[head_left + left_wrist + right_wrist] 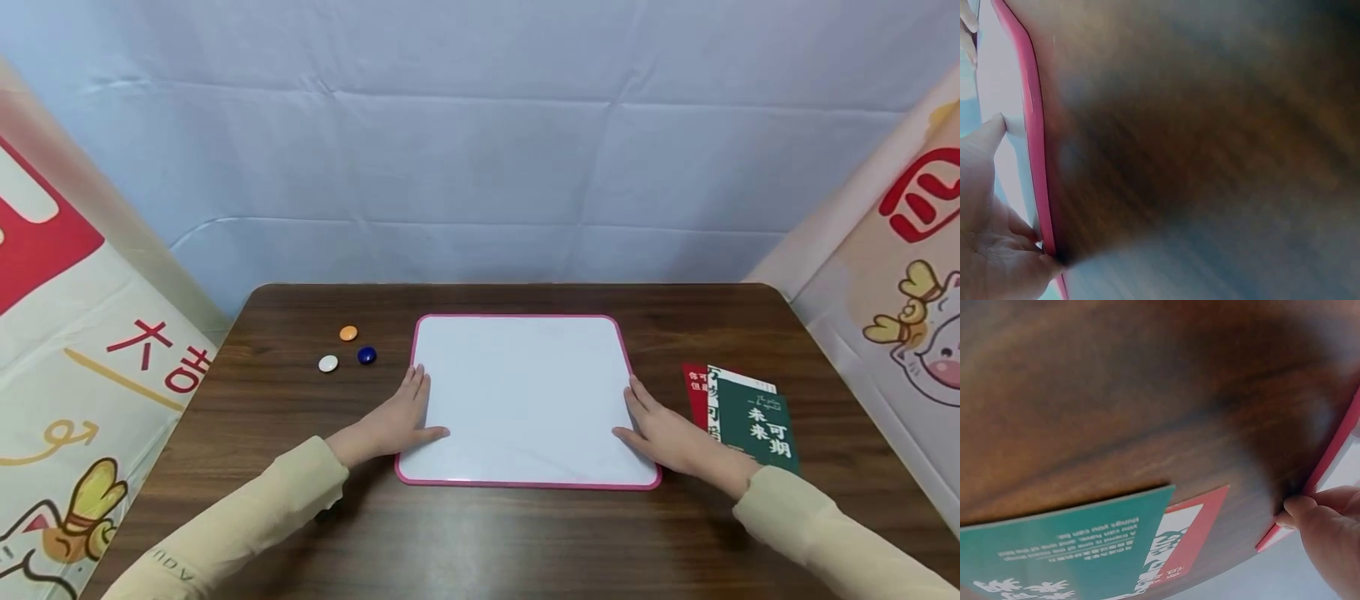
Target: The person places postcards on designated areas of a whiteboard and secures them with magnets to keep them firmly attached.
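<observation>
A whiteboard [525, 400] with a pink rim lies flat on the brown table in the head view. My left hand [405, 417] rests at its left edge, fingers extended along the rim and thumb over the white surface. At the opposite edge, my right hand [667, 429] touches the rim in the same way, with its thumb on the board. In the left wrist view, the left hand's fingertips meet the pink rim [1034, 125]. Fingertips of the right hand [1329, 531] also touch the rim in the right wrist view.
Left of the board lie three small round pieces: orange [348, 333], white [328, 363] and blue [367, 355]. Overlapping cards lie to the right, a green one [757, 425] over white and a red one [696, 392]. The table [480, 542] meets a pale cloth backdrop [480, 167].
</observation>
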A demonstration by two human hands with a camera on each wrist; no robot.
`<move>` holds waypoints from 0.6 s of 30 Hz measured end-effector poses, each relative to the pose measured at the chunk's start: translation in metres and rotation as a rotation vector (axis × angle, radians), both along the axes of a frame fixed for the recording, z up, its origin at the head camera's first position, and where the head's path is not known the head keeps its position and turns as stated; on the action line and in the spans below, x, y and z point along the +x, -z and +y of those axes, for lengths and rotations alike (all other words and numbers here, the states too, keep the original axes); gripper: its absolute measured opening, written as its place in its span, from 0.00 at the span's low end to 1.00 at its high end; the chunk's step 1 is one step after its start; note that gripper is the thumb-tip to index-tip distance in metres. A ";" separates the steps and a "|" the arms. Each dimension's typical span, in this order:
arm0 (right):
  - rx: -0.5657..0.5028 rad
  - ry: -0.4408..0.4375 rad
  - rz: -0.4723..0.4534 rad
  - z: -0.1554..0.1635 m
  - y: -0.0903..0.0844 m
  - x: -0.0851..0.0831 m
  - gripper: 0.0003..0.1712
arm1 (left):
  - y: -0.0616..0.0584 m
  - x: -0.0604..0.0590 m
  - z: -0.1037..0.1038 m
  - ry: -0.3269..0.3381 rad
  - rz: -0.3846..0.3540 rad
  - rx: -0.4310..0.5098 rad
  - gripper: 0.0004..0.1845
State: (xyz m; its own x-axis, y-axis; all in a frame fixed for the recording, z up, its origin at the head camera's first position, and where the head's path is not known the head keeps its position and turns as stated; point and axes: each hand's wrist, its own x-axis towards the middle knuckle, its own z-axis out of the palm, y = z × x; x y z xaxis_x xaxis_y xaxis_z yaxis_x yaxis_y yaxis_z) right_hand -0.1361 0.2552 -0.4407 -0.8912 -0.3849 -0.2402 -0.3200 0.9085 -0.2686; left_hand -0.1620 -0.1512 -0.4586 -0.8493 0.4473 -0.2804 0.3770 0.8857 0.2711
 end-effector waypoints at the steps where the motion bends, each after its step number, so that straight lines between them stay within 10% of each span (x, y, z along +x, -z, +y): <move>1: 0.001 0.002 -0.001 0.000 0.000 0.002 0.49 | 0.000 0.002 0.000 0.002 0.003 0.001 0.53; 18: 0.002 -0.009 0.000 0.003 -0.001 0.025 0.50 | -0.002 0.029 0.002 0.031 0.026 0.007 0.52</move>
